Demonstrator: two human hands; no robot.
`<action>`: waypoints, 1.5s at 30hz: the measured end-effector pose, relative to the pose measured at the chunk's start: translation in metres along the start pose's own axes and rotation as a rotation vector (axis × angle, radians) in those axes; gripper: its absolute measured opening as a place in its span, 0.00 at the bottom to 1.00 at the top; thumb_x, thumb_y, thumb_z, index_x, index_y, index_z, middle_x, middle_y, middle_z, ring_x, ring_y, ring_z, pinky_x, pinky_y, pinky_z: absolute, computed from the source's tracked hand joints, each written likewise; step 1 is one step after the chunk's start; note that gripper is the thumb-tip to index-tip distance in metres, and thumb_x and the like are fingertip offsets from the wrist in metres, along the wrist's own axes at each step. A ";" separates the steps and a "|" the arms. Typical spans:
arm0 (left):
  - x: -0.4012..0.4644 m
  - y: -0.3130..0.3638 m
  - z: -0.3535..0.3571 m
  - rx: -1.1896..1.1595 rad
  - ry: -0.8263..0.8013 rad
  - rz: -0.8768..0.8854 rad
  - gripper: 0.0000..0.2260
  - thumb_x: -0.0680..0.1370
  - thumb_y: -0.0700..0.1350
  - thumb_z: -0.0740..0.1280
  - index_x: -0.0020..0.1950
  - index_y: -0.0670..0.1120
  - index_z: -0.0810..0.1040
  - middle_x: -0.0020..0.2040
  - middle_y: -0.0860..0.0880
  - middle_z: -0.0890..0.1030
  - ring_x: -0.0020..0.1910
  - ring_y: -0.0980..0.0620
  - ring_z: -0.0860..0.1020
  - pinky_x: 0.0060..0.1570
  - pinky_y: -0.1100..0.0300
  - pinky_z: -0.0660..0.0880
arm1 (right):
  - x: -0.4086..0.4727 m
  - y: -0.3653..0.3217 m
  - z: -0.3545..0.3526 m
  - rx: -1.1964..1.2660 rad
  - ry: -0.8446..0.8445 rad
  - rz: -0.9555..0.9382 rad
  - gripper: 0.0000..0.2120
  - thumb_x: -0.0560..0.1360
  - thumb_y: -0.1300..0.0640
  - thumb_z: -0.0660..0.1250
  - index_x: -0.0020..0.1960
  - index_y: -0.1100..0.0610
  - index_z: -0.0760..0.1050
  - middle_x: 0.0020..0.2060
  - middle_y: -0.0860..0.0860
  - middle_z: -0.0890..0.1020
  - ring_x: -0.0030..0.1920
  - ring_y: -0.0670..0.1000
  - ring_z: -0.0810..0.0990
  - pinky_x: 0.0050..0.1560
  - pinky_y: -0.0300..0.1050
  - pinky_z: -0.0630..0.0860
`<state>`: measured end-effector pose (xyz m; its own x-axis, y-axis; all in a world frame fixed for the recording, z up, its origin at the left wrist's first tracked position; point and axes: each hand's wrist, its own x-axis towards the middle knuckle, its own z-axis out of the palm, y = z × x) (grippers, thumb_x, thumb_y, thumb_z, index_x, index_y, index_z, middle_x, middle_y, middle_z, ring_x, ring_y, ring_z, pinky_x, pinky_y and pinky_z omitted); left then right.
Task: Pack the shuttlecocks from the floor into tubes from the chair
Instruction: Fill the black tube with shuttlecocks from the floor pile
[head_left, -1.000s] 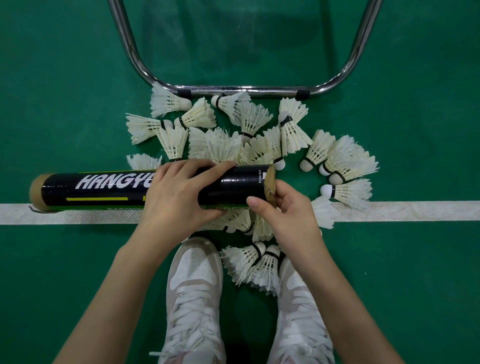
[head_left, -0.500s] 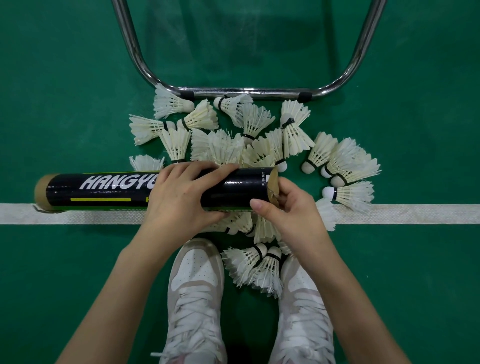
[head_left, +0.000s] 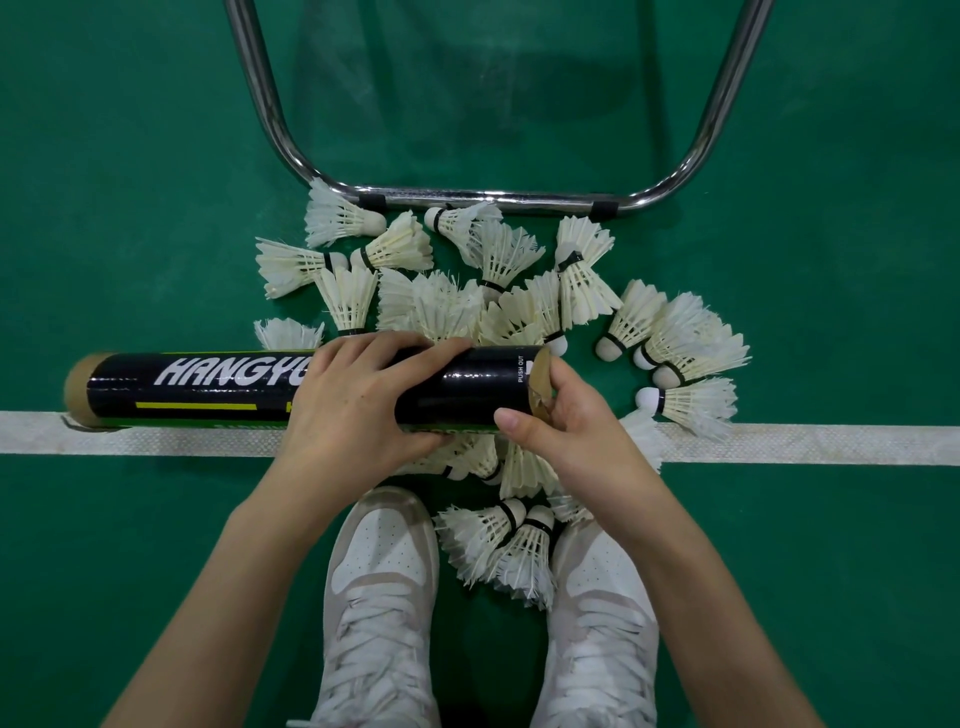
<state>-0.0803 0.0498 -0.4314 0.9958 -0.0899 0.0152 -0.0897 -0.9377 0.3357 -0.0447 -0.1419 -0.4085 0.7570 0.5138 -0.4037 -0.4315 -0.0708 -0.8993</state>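
Black tube (head_left: 218, 387) held level above the green floor (head_left: 130, 545), over the white line (head_left: 805, 442). Left hand (head_left: 353, 410) wrapped around its middle, fingers (head_left: 384, 351) clamped over the top. Right hand (head_left: 566, 431) at the open right end, fingers curled at the rim, thumb on the tube. Shuttlecocks (head_left: 566, 280) scattered on the floor between chair frame (head_left: 493, 197) and white shoes (head_left: 379, 597).
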 end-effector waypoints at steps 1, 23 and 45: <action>0.001 0.000 0.000 0.002 0.005 0.000 0.34 0.64 0.56 0.74 0.68 0.57 0.70 0.58 0.50 0.77 0.55 0.45 0.74 0.57 0.48 0.66 | 0.000 -0.001 -0.001 -0.012 0.006 -0.004 0.15 0.75 0.68 0.64 0.57 0.52 0.71 0.50 0.47 0.81 0.50 0.40 0.80 0.51 0.32 0.75; 0.000 -0.020 -0.007 -0.044 0.000 -0.148 0.34 0.63 0.59 0.70 0.69 0.58 0.69 0.58 0.50 0.77 0.54 0.45 0.73 0.57 0.48 0.66 | 0.076 0.020 -0.060 -0.584 0.251 -0.154 0.16 0.72 0.66 0.69 0.54 0.49 0.76 0.58 0.51 0.74 0.53 0.46 0.74 0.52 0.34 0.74; 0.001 -0.016 -0.010 -0.042 -0.033 -0.164 0.37 0.63 0.54 0.77 0.70 0.57 0.68 0.59 0.48 0.77 0.56 0.43 0.73 0.58 0.46 0.65 | 0.018 -0.027 -0.043 -0.343 0.576 -0.330 0.08 0.70 0.58 0.72 0.38 0.49 0.75 0.37 0.47 0.80 0.43 0.43 0.77 0.46 0.32 0.71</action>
<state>-0.0781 0.0679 -0.4271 0.9960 0.0515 -0.0737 0.0752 -0.9259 0.3701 0.0021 -0.1677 -0.3988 0.9986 0.0315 -0.0430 -0.0315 -0.3019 -0.9528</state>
